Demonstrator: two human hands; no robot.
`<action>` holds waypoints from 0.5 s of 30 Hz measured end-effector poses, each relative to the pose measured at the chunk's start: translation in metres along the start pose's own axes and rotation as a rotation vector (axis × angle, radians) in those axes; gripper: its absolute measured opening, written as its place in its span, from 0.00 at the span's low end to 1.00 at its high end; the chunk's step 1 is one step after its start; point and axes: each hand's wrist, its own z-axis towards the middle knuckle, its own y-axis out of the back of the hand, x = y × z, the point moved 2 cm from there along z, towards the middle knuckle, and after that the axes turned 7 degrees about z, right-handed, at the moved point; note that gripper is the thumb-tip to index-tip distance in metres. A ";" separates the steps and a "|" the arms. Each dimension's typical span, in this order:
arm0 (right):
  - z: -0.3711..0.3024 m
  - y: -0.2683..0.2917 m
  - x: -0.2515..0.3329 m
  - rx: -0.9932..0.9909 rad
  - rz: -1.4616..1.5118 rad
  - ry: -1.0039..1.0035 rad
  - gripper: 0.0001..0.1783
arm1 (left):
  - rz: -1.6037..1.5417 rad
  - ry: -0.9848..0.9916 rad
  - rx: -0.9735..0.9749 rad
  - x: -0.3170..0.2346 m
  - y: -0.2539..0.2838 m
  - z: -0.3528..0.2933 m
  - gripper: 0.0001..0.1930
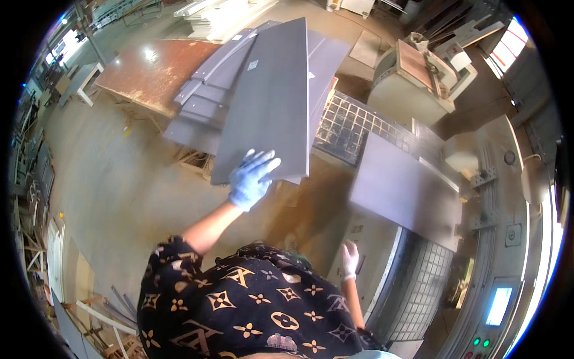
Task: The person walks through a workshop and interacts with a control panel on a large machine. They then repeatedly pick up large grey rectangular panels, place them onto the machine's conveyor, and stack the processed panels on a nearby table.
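Our left hand (252,178), in a blue glove, has its fingers (267,164) spread flat against the near end of a long grey panel (269,96), which lies on top of a stack of grey panels (206,102) over a rusty bench (149,72). Our right hand (349,258), white glove, hangs low w/ fingers loosely open, holding nothing, near the front of the machine (478,197). Another grey panel (403,188) sits on the machine bed, well apart from the stack.

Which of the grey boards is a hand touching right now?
The long grey board on top of the stack, under the left hand. The board on the machine lies untouched; the right hand hangs free.
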 end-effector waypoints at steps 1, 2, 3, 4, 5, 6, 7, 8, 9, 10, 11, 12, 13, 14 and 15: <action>0.018 -0.026 0.026 0.073 -0.022 0.068 0.15 | -0.049 0.066 -0.077 -0.014 0.018 -0.001 0.23; 0.039 -0.047 0.039 0.173 -0.011 0.133 0.15 | -0.151 0.100 -0.155 -0.022 0.031 -0.005 0.21; 0.055 -0.071 0.051 0.286 0.005 0.194 0.15 | -0.276 0.310 -0.252 -0.024 0.038 -0.024 0.17; 0.059 -0.095 0.080 0.385 0.022 0.141 0.15 | -0.554 0.655 -0.347 -0.026 0.046 -0.049 0.17; 0.063 -0.118 0.109 0.476 0.035 0.096 0.16 | -0.542 0.651 -0.492 -0.038 0.066 -0.055 0.18; 0.076 -0.139 0.115 0.576 0.083 0.076 0.17 | -0.522 0.678 -0.576 -0.039 0.080 -0.063 0.21; 0.085 -0.158 0.117 0.687 0.120 0.047 0.17 | -0.628 0.776 -0.680 -0.042 0.091 -0.068 0.22; 0.086 -0.176 0.134 0.794 0.218 0.010 0.19 | -0.672 0.816 -0.740 -0.043 0.098 -0.080 0.22; 0.086 -0.197 0.153 0.902 0.314 -0.024 0.21 | -0.719 0.846 -0.810 -0.043 0.103 -0.092 0.22; 0.085 -0.215 0.162 0.935 0.367 -0.183 0.27 | -0.753 0.871 -0.851 -0.044 0.105 -0.102 0.22; 0.080 -0.232 0.171 0.975 0.408 -0.355 0.32 | -0.773 0.899 -0.901 -0.051 0.109 -0.114 0.22; 0.073 -0.248 0.184 1.040 0.520 -0.482 0.36 | -0.800 0.938 -0.950 -0.059 0.111 -0.127 0.22; 0.069 -0.264 0.195 1.098 0.624 -0.613 0.40 | -0.765 0.992 -1.002 -0.068 0.113 -0.140 0.22; 0.083 -0.284 0.188 1.125 0.734 -0.657 0.42 | -0.774 0.997 -0.995 -0.072 0.118 -0.160 0.21; 0.068 -0.299 0.216 1.108 0.888 -0.591 0.41 | -0.770 1.010 -1.011 -0.077 0.122 -0.187 0.21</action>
